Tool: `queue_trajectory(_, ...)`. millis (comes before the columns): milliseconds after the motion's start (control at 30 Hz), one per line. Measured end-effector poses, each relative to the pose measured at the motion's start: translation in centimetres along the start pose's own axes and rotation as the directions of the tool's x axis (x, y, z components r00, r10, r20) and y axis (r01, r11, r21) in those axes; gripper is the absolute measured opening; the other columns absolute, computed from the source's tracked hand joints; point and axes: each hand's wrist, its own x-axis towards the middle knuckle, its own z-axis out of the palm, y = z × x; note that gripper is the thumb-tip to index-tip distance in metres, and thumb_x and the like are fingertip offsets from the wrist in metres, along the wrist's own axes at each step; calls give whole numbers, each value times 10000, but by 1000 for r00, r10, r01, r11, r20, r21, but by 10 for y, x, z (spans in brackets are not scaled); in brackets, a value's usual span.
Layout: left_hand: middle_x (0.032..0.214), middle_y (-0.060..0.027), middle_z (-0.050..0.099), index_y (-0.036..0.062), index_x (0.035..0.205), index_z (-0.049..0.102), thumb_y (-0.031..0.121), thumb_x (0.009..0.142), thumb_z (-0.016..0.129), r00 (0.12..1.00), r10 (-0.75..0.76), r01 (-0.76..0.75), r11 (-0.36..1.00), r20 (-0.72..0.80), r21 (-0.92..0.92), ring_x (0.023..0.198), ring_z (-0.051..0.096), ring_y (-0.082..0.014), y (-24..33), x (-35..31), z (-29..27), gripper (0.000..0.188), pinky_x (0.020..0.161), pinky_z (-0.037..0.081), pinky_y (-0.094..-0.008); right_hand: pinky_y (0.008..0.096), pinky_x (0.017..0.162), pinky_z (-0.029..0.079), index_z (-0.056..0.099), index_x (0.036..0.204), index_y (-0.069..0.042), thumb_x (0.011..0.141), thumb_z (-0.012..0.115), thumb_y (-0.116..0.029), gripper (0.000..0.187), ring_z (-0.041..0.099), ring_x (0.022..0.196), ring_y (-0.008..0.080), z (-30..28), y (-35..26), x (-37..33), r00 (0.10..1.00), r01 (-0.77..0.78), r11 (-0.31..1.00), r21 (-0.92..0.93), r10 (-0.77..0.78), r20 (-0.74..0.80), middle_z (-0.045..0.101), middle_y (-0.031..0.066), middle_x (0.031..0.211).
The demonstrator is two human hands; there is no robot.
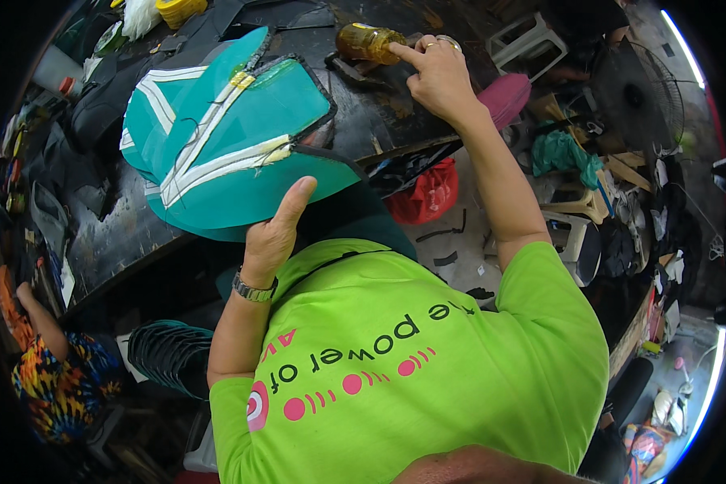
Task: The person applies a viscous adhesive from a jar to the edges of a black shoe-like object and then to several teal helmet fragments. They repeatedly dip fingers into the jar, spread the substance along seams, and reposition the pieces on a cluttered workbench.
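Observation:
My left hand (273, 238), with a watch on its wrist, is at the near edge of a stack of teal cut panels (242, 189). Its thumb points up along the edge, and the fingers are hidden underneath. White strips in a V shape run over the panels, loose dark threads lie on them, and one corner has dark, rough trim. Further right, my right hand (442, 77) reaches over the table with its index finger stretched to the mouth of an amber jar (369, 43) lying on its side. The other fingers are partly bent and hold nothing visible.
The dark worktable (129, 254) carries black scraps (97, 113). A red bag (427, 194) hangs or lies beyond its near edge. Right are a white stool (528, 44), a fan (633, 97) and clutter. Another person in a patterned shirt (68, 379) is at lower left.

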Motion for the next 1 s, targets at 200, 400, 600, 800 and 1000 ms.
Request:
queue_trajectory(200,1303,-91,608,27,1350,536,26,976,638,999,34,-34,999,22,0,1096,616,-125,2,6,7,387,925,518,-266,463,819,482,726,1155,-180,763,626,-92,413,615,991,328,12,2,8,997,15,1000,-15,-14,72,621,122,1045)
queue_trajectory(400,1317,-75,621,-31,1336,561,50,996,618,993,116,-116,993,11,-22,1041,605,-84,12,17,18,354,847,519,-216,444,793,493,730,1119,-162,765,604,-28,399,620,946,312,-10,-1,1,988,107,994,-34,-110,-110,625,100,1017)
queue_trajectory(600,1288,-78,634,-30,1351,550,84,1002,625,988,154,-152,981,-7,121,995,617,-89,7,20,20,375,831,522,-218,299,828,462,761,1082,-101,788,598,14,355,576,871,157,-59,-47,-23,990,-57,647,760,132,-38,585,41,980)
queue_trajectory(800,1057,-63,692,-19,1177,665,110,980,671,981,180,-142,917,-71,372,871,652,-122,2,17,16,236,800,540,-266,322,1053,380,586,1404,-92,936,672,-182,484,484,1231,195,-34,-114,-42,994,-64,198,978,100,44,471,89,1348)
queue_trajectory(1000,913,-50,729,-15,1036,730,112,954,705,943,331,-243,732,-21,636,800,671,-138,4,13,12,153,744,540,-286,375,1169,272,494,1485,-81,979,649,-268,561,341,1432,266,-12,-130,-44,994,-86,129,988,78,77,345,153,1534)
